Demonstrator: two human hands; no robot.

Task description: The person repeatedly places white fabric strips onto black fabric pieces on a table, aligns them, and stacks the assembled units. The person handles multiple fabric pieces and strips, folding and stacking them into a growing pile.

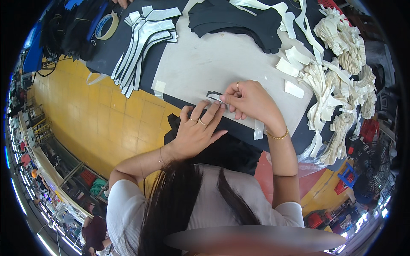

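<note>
A small black fabric piece with a white strip (214,97) on it lies near the front edge of a pale sheet (256,62), which is taped to the dark table. My right hand (250,100) has thumb and forefinger pinched together at the strip's right end. The pinched part is mostly hidden by the fingers. My left hand (194,132) reaches in from the left, fingers stretched and apart, with fingertips resting at the near side of the piece. To the left lies a fanned pile of black strips with silvery-white facing (147,42). Black cut fabric pieces (235,21) are stacked at the far side.
Bundles of cream fabric strips (324,94) crowd the table's right side, beside small white pieces (294,88). A tape roll (106,26) and black bundles (79,32) sit far left. Another person's hand (123,3) shows at the top edge. A fan (371,168) stands at right.
</note>
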